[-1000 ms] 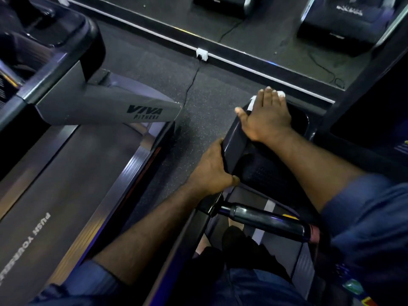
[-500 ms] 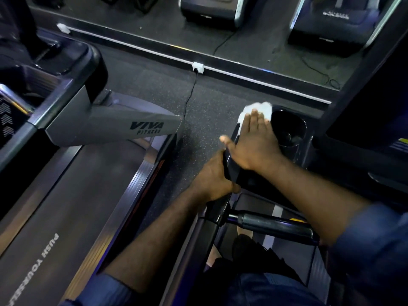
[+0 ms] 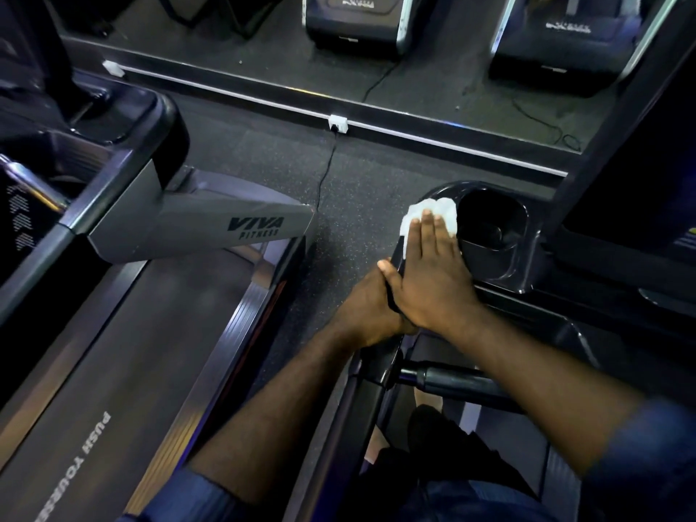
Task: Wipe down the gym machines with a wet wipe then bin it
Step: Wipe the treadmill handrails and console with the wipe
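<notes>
Head | right hand (image 3: 433, 284) flat, pressing wet wipe (image 3: 427, 212) on console (image 3: 527, 275) | left hand (image 3: 365, 307) grips console edge

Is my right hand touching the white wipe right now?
Touching. The head view shows the right hand laid flat on the wipe, straight fingers pressing it onto the console edge.

Speckled dark floor (image 3: 350, 220) with left treadmill (image 3: 124, 333), right treadmill (image 3: 527, 265), thin black cable (image 3: 327, 171)

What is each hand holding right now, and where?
Right hand only presses the wet wipe flat; left hand grips the treadmill console by its left side edge.
</notes>
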A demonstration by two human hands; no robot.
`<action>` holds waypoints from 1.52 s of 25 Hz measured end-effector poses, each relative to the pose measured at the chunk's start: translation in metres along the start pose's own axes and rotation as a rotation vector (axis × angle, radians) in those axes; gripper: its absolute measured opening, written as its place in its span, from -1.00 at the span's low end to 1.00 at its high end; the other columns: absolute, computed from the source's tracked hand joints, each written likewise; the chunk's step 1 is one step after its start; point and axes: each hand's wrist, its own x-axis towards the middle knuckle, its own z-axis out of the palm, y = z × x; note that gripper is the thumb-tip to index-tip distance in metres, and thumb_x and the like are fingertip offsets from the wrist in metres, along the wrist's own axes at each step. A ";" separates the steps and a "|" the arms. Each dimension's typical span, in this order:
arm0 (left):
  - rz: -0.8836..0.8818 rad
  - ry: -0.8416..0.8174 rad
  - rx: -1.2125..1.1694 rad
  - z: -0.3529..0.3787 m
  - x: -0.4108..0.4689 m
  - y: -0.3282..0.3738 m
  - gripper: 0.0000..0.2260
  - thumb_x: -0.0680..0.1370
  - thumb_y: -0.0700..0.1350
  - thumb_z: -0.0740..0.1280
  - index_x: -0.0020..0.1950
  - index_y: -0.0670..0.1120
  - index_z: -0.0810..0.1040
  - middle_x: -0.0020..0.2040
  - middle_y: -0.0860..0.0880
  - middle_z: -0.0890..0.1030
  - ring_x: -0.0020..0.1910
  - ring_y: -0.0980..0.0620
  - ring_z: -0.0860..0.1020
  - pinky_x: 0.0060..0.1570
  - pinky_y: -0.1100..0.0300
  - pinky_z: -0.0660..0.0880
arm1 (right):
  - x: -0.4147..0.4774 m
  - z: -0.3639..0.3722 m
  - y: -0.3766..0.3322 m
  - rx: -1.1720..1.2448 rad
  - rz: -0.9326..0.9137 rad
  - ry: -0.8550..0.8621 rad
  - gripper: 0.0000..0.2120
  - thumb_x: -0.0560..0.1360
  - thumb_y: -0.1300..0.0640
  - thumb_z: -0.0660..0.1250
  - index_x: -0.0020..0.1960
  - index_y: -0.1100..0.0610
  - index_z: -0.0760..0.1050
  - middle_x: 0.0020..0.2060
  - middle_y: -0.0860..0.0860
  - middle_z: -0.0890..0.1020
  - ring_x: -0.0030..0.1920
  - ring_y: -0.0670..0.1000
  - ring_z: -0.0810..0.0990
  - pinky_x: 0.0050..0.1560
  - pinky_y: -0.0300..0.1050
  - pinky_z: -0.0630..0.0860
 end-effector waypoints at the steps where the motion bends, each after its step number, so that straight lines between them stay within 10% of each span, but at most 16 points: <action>1: -0.007 -0.005 0.006 0.000 -0.001 0.000 -0.37 0.32 -0.15 0.63 0.30 0.04 0.41 0.14 0.07 0.60 0.05 0.08 0.59 -0.16 0.35 0.47 | 0.005 0.002 0.005 -0.021 -0.007 0.008 -0.08 0.62 -0.43 -0.19 0.67 0.23 -0.29 0.66 0.18 -0.26 0.67 0.16 -0.26 0.66 0.14 -0.17; 6: -0.058 -0.050 -0.032 -0.004 0.001 0.003 -0.01 0.32 -0.16 0.64 0.62 0.08 0.17 0.27 0.05 0.59 0.11 0.10 0.61 -0.06 0.34 0.54 | 0.094 -0.033 0.046 0.005 0.178 -0.011 0.04 0.55 -0.51 -0.28 0.66 0.31 -0.20 0.67 0.25 -0.12 0.68 0.20 -0.14 0.66 0.13 -0.11; 9: -0.063 -0.028 -0.010 -0.001 -0.002 0.003 -0.01 0.32 -0.13 0.64 0.63 0.08 0.17 0.33 0.03 0.57 0.19 0.03 0.58 0.10 0.21 0.54 | 0.039 0.001 0.030 0.013 -0.049 0.017 -0.07 0.61 -0.45 -0.24 0.67 0.25 -0.24 0.66 0.18 -0.20 0.68 0.16 -0.20 0.66 0.11 -0.14; 13: -0.006 -0.110 -0.055 -0.009 -0.005 0.004 -0.01 0.29 -0.20 0.69 0.58 0.05 0.21 0.28 0.14 0.53 0.21 0.13 0.53 0.03 0.51 0.43 | -0.055 0.037 0.058 -0.154 -0.403 0.104 -0.21 0.67 -0.33 -0.16 0.70 0.16 -0.19 0.68 0.09 -0.15 0.68 0.04 -0.22 0.67 0.07 -0.09; 17: -0.030 -0.157 -0.274 -0.011 -0.007 0.006 -0.06 0.28 -0.40 0.65 0.54 -0.03 0.29 0.23 -0.03 0.65 0.21 0.00 0.64 0.22 0.03 0.62 | -0.063 0.023 0.143 -0.398 -0.673 0.080 -0.24 0.70 -0.31 -0.05 0.70 0.14 -0.08 0.69 0.05 -0.05 0.68 0.02 -0.11 0.63 0.05 -0.04; 19: -0.041 -0.134 -0.298 -0.006 -0.009 0.006 -0.09 0.32 -0.42 0.61 0.56 -0.02 0.27 0.19 -0.03 0.65 0.14 0.03 0.64 0.09 0.13 0.63 | -0.065 0.016 0.175 -0.522 -0.800 0.040 -0.26 0.70 -0.31 0.01 0.69 0.13 0.02 0.68 0.07 0.03 0.68 0.04 -0.01 0.61 0.04 -0.01; 26: 0.058 0.262 0.029 0.032 -0.049 -0.011 0.08 0.40 0.02 0.63 0.70 -0.05 -0.02 0.65 -0.07 0.23 0.59 -0.02 0.25 0.54 0.12 0.21 | -0.006 0.029 0.137 -0.577 -1.104 0.111 -0.40 0.71 -0.19 0.06 0.66 0.06 0.20 0.64 -0.06 0.23 0.65 -0.01 0.15 0.62 0.04 0.08; 32: 0.088 0.455 0.332 0.068 -0.079 -0.012 0.05 0.46 0.15 0.54 0.71 -0.15 -0.05 0.71 -0.12 0.03 0.68 -0.03 -0.03 0.64 0.06 0.07 | 0.006 0.012 0.130 -0.684 -1.381 -0.119 -0.51 0.57 0.05 0.09 0.40 -0.02 0.59 0.44 -0.13 0.54 0.47 -0.06 0.49 0.49 -0.04 0.32; 38: 0.139 0.620 0.470 0.088 -0.080 -0.017 -0.02 0.44 0.14 0.53 0.68 -0.17 0.10 0.70 -0.16 -0.02 0.68 -0.14 0.01 0.64 -0.04 0.07 | -0.007 0.006 0.122 -0.537 -1.346 0.114 -0.49 0.53 0.09 0.08 0.35 0.12 0.62 0.37 0.01 0.62 0.42 0.05 0.55 0.51 -0.03 0.27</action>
